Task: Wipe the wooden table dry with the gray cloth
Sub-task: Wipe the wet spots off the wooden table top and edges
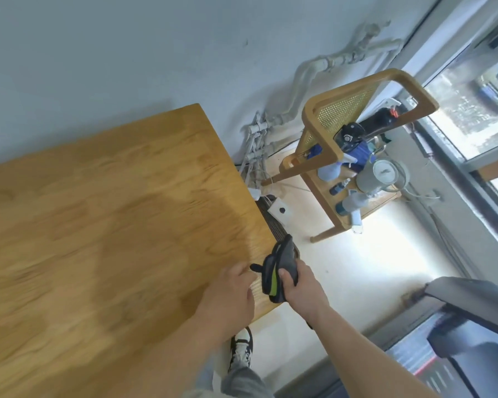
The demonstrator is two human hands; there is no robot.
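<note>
wooden table by a pale wall; at its right edge the right hand grips the gray cloth, left hand alongside, grasp unclear.

Worktop: fills my left, its back edge against the wall.
Cloth: I see it at the worktop's right edge, between the left hand and right hand.
Chair: right of the worktop, with bottles on its seat.

The head camera looks steeply down, tilted, from close above the wooden table.
</note>
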